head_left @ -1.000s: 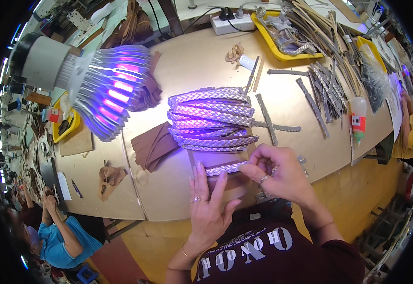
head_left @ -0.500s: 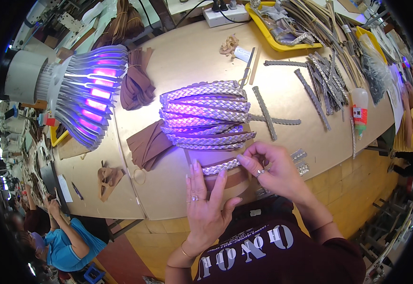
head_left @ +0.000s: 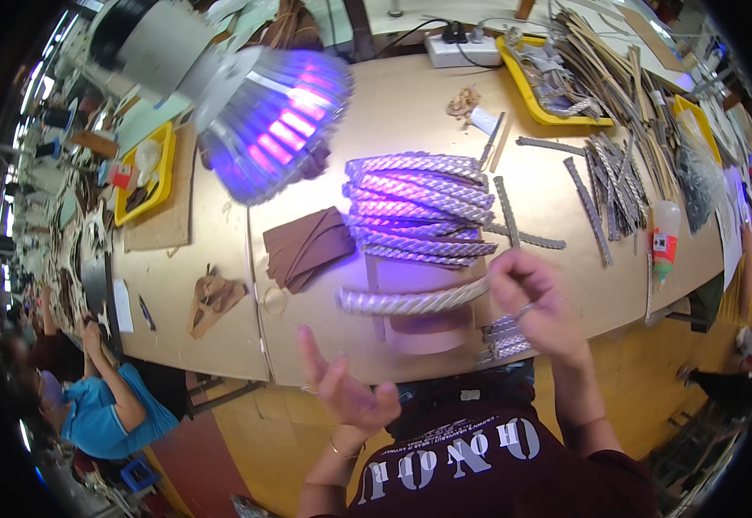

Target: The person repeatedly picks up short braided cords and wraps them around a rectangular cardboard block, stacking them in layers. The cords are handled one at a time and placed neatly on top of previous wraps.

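Note:
A silvery braided strap (head_left: 410, 301) runs sideways above the near part of the table, blurred by motion. My right hand (head_left: 538, 298) pinches its right end. My left hand (head_left: 347, 390) hovers near the table's front edge, below and apart from the strap, its fingers spread with nothing in them. Just beyond the strap lies a stack of similar braided straps (head_left: 419, 210), lit purple by a lamp. Brown flat strips (head_left: 307, 248) lie fanned to the left of that stack. Short braided pieces (head_left: 505, 337) sit next to my right hand.
The finned lamp (head_left: 276, 121) hangs over the table's left part. At the back right are a yellow tray (head_left: 527, 99), a power strip (head_left: 460, 52), a pile of grey braided pieces (head_left: 615, 186) and a glue bottle (head_left: 665, 237). A person in blue (head_left: 121, 406) sits at left.
My right hand has lifted the strap's end and moved right. My left hand has let go of the strap and drawn back toward me. The whole view has shifted, so the lamp appears further right.

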`<move>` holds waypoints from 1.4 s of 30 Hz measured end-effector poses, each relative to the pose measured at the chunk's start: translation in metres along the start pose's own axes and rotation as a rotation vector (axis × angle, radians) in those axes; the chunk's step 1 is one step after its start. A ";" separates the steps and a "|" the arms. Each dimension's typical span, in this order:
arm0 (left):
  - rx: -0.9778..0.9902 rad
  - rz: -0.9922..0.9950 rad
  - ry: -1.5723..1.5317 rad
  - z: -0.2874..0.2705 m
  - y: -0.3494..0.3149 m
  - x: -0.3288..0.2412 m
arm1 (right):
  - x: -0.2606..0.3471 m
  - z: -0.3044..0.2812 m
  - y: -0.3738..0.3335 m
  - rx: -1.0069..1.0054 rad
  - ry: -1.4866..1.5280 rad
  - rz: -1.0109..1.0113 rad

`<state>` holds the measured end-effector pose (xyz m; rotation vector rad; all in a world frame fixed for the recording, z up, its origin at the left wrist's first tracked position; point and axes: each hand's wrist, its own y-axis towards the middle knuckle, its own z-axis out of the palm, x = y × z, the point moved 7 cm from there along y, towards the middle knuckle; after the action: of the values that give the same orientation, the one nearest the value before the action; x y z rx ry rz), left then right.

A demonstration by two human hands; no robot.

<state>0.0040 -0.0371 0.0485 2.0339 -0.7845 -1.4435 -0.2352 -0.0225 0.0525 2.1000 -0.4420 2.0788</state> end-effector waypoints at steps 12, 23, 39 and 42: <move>0.263 -0.663 -0.196 0.036 -0.013 0.043 | -0.001 -0.031 0.012 -0.296 -0.315 -0.048; 0.189 -0.701 -0.327 0.031 0.001 0.052 | -0.015 0.024 -0.016 0.140 -0.291 -0.106; 0.140 -0.549 0.007 0.014 0.009 0.066 | -0.052 -0.075 -0.042 0.113 -1.002 0.118; 0.148 -0.438 0.087 0.008 0.011 0.046 | -0.066 -0.073 -0.047 0.144 -1.022 0.182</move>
<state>0.0065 -0.0786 0.0235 2.4768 -0.4348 -1.5452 -0.2889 0.0512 -0.0067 3.1806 -0.6049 0.9352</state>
